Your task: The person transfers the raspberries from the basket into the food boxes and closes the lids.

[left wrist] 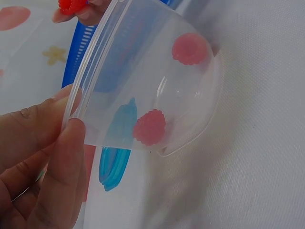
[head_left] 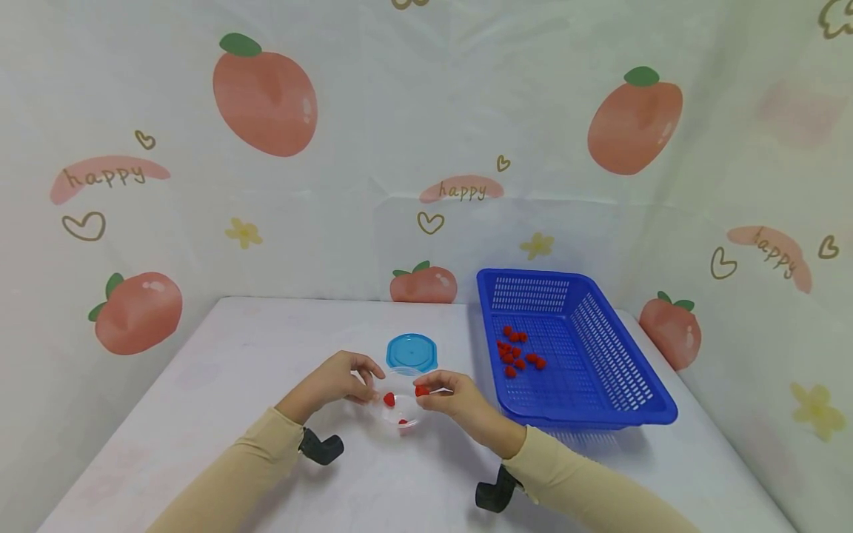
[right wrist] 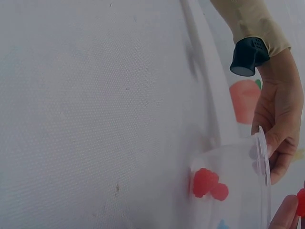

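A clear plastic bowl [head_left: 404, 409] stands on the table between the hands. My left hand [head_left: 341, 381] pinches its rim, thumb and finger on either side of the wall, as the left wrist view shows. Inside the bowl lie two red raspberries [left wrist: 189, 48], pinkish through the cloudy side. My right hand [head_left: 460, 403] holds another raspberry [head_left: 421, 390] between thumb and fingertips, right at the bowl's right rim. In the right wrist view only the fingertips [right wrist: 284, 214] and part of that raspberry [right wrist: 301, 202] show at the lower right edge.
Just behind the bowl lies a blue lid [head_left: 412, 352]. To the right stands a large blue plastic basket [head_left: 586, 417] with several raspberries [head_left: 509, 354] on the left of its floor. A printed cloth wall [head_left: 346, 244] closes off the table's [head_left: 200, 385] back.
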A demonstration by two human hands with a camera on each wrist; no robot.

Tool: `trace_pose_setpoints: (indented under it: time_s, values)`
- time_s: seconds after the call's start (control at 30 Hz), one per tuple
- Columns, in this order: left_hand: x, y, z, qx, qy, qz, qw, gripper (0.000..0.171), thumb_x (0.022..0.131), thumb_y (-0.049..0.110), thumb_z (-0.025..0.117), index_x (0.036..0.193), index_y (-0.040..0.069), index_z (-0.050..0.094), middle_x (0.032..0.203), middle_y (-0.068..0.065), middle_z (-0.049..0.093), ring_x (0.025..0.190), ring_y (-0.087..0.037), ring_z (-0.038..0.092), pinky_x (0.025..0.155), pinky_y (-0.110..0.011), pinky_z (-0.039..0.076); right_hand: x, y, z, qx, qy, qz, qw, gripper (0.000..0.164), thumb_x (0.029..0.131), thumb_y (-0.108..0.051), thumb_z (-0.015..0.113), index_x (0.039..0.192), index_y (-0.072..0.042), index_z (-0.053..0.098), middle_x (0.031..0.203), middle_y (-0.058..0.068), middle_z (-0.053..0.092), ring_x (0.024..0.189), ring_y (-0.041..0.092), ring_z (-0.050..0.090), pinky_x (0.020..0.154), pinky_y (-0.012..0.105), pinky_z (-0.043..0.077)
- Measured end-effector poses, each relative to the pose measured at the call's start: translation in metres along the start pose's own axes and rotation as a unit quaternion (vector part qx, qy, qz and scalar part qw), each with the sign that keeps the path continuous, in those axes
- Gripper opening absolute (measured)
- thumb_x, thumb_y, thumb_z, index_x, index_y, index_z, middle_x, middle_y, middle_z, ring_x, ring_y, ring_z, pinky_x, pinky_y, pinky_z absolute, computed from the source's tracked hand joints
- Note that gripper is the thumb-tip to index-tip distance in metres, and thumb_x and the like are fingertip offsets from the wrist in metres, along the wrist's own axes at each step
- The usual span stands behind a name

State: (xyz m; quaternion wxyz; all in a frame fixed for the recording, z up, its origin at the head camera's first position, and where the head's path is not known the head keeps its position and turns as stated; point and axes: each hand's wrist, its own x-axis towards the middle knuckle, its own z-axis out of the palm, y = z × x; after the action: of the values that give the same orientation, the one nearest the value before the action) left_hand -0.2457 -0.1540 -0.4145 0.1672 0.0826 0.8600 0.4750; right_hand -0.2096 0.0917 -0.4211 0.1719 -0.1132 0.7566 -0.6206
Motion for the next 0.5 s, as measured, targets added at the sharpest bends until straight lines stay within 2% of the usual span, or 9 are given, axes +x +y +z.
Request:
trace_pose_setpoints:
  time_s: [0.13, 0.5]
  values:
    - [-0.0002, -0.0007, 0.0001, -0.003, -0.004, 0.003, 1.0000, 0.031, 0.076, 0.002, 0.077, 0.106, 0.001, 0.068, 0.078, -0.006, 0.058, 0.068, -0.014, 0.060, 0.067, -0.028, 0.059, -0.0004, -0.0001, 0.0001, 0.004, -0.002, 0.003, 1.000, 0.037, 0.088, -0.014, 0.070, 0.119, 0.004, 0.061, 0.120, 0.022, 0.062, 0.093, 0.014, 0.063, 0.093, 0.036, 0.052]
    - [0.0009, -0.0020, -0.0005, -0.003, -0.006, 0.009, 0.9999, 0.031, 0.076, 0.002, 0.077, 0.106, 0.000, 0.068, 0.079, -0.006, 0.058, 0.068, -0.014, 0.060, 0.066, -0.029, 0.059, 0.0002, 0.0003, 0.0003, 0.002, -0.001, 0.004, 1.000, 0.037, 0.088, -0.014, 0.070, 0.119, 0.004, 0.062, 0.119, 0.022, 0.063, 0.093, 0.014, 0.063, 0.093, 0.036, 0.053]
